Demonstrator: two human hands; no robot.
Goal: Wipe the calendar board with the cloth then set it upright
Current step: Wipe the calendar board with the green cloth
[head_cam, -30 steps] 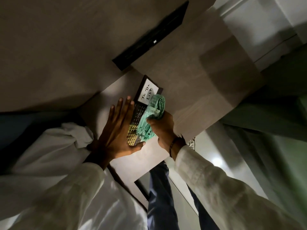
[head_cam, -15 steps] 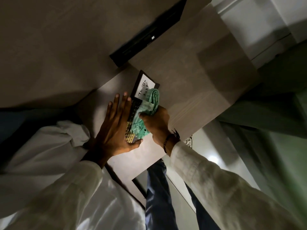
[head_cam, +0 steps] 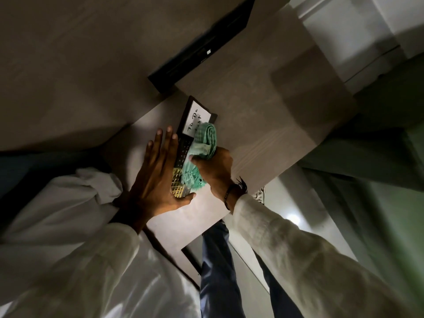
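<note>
The calendar board [head_cam: 192, 115] lies flat on the pale wooden shelf top [head_cam: 252, 125]. It has a dark frame, a white "To Do List" panel at the far end, a dark date grid in the middle and a gold grid at the near end. My left hand [head_cam: 158, 177] lies flat with fingers spread along the board's left edge, the thumb across its near end. My right hand [head_cam: 212, 168] grips a bunched green cloth [head_cam: 203, 146] and presses it on the right part of the board, covering the lower edge of the white panel.
A long black device [head_cam: 202, 45] lies on the shelf top beyond the board. The shelf's front edge runs just under my wrists, with pale floor [head_cam: 296, 216] and my dark blue trouser legs [head_cam: 215, 271] below. A white wall or door [head_cam: 344, 31] stands at the far right.
My right hand and the cloth have slid a little farther up the board, over more of the white panel's writing. My left hand stays flat in the same place.
</note>
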